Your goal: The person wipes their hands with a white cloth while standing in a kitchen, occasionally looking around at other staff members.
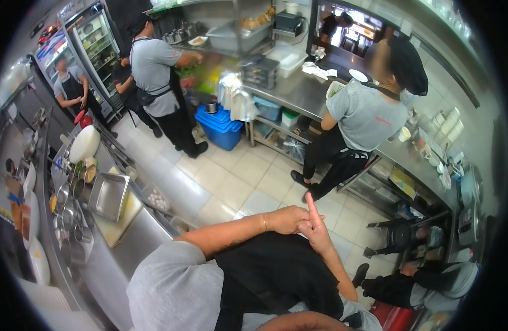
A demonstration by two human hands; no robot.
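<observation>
My left hand [286,219] and my right hand [319,234] meet in front of my black apron [274,273]. The left fingers curl in against the right palm, and a thin bracelet circles that wrist. One finger of the right hand points straight out, away from me; its other fingers are partly hidden where the hands touch. No object shows in either hand. To my left, on a steel counter [142,236], a steel pan [109,194] rests partly over a cutting board [123,225]. Several metal containers [74,215] stand beside it.
A tiled floor [225,178] lies ahead. A co-worker [361,116] stands at the steel worktable [291,95]; another [154,78] works farther left. Someone's legs [386,289] extend in at right, near a black stool [396,238]. A blue bin [220,128] sits on the floor.
</observation>
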